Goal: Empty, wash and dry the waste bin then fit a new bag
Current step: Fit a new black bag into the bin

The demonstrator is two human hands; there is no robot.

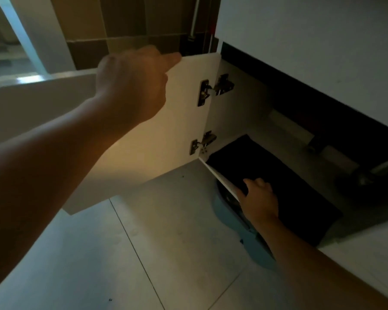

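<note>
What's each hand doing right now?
Left hand: holds the cabinet door by its top edge.
Right hand: fingers on a black folded item; grip unclear.

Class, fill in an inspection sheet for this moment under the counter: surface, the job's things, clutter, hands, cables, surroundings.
Surface: pale tiled floor, a few small dark specks.
Job's things: dark folded item on the cabinet floor, too dim to identify; no bin clearly seen.
Clutter: blue object on the floor beneath the cabinet edge, partly hidden.
Hands: left hand holds the top edge of the open cabinet door; right hand rests on the dark item, fingers curled over its edge.
Cables: nothing seen.
Surroundings: two metal hinges, brown wall tiles, a pipe.
</note>
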